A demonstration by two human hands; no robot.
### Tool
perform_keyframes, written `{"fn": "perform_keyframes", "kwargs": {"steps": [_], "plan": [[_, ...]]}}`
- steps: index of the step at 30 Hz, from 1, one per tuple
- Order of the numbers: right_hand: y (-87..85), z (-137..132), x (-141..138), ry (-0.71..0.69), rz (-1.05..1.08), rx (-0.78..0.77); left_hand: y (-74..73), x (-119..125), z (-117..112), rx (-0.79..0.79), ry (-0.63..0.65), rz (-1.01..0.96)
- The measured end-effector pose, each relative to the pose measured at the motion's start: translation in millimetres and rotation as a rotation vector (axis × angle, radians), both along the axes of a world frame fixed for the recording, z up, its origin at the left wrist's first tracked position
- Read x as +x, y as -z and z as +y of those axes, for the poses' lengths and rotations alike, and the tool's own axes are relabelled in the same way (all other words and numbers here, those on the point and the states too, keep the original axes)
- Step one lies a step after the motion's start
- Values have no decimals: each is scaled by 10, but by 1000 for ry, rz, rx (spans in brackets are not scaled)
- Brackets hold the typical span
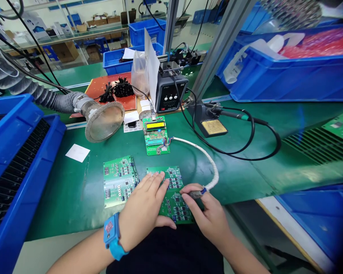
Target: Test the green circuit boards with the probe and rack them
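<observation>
Green workshop bench (74, 194); circuit board (173, 178).
On board: left hand (141, 201) flat, fingers extended; right hand (207, 213) pinching probe (196, 193). Beyond board: "LEAD FREE" station (171, 91).

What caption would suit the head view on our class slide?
Left hand resting on a green circuit board, right hand holding the grey end of a white cable at the board's edge.

Looks smooth and glossy on the green tabletop (240, 175); shines like hard plastic on the right-hand blue bin (288, 78); seems ribbed along the hose (55, 99), cloudy on its flared hood (104, 121). Shows smooth laminate on the nearest circuit board (173, 199); matt metal on the post (221, 43); paper in the white slip (77, 152); dull black cloth (165, 251) below.
</observation>
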State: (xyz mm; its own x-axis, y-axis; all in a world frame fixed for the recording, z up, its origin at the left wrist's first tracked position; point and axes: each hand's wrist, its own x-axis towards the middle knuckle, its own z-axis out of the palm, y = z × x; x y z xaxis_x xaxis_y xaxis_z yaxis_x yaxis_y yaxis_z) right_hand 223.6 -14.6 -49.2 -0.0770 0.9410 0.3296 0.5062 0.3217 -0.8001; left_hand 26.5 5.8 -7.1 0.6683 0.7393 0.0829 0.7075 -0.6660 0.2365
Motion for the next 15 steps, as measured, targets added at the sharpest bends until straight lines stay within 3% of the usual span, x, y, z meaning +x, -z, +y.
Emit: {"fn": "perform_keyframes", "kwargs": {"steps": [8, 15], "plan": [[24, 6, -28, 3, 13, 34, -43, 260, 166, 35, -164, 47], [64, 20, -21, -6, 19, 85, -1, 292, 197, 20, -161, 4]]}}
